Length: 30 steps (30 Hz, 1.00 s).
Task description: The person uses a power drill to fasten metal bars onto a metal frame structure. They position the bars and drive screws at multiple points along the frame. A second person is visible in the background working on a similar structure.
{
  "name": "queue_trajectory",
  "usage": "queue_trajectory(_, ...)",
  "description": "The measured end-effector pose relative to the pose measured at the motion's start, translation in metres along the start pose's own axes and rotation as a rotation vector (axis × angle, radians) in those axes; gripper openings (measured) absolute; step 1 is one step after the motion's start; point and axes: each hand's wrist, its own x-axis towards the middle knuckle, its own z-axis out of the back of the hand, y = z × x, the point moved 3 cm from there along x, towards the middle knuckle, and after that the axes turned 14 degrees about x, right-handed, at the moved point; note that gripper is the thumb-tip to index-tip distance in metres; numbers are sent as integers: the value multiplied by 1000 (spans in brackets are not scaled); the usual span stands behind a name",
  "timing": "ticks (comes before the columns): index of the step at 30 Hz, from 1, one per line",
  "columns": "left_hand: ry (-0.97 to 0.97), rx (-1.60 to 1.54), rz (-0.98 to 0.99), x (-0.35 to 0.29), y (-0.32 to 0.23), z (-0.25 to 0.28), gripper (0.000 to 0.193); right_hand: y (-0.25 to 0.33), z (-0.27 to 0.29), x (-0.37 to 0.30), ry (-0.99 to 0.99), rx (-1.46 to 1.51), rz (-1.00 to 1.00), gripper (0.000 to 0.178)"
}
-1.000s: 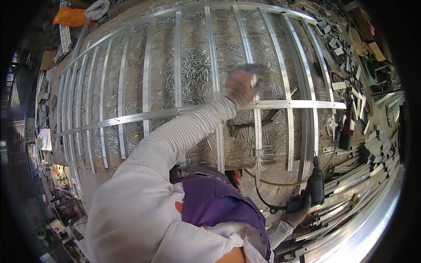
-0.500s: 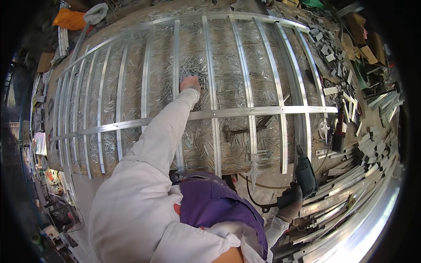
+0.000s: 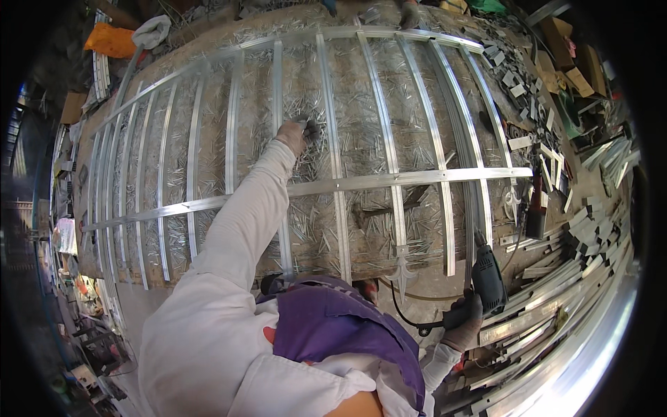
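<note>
The person's left hand (image 3: 295, 134), gloved, reaches to the upper middle of the frame, fingers bent over loose silver pins (image 3: 316, 158); one cannot tell whether they are closed on any; the pins lie thickest around that hand, between two slats of a metal frame (image 3: 365, 182) spread across the centre on a table (image 3: 372, 264); the left sleeve passes over the frame's long lower bar; at lower right, the right hand (image 3: 464, 323), also gloved, is clamped around the handle of a dark drill (image 3: 489, 281), its nose toward the top, near the slats; any lettering on the drill is too small to tell; metal strips (image 3: 542, 306) lie heaped beside it, at lower right.
</note>
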Motion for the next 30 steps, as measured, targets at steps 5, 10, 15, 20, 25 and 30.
queue_trajectory(5, 255, 30, -79, -34, -11, -39, 15, -15, 13, 10, 42, 40, 7, 34)
queue_trajectory(10, 233, 528, -284, -70, -20, -116, 18, -19, 15, -2, 21, 56, 8, 37)
queue_trajectory(15, 324, 874, -344, -80, 11, -197, 22, -18, 27, -10, -29, 96, -22, 37)
queue_trajectory(20, 341, 1371, -462, -78, 55, -259, 28, -21, 55, -11, -95, 146, 0, 37)
queue_trajectory(25, 287, 1585, -576, -79, 74, -291, 33, -24, 74, -10, -142, 187, -40, 35)
queue_trajectory(30, 257, 1689, -580, -80, 79, -300, 34, -20, 79, -7, -173, 145, -9, 35)
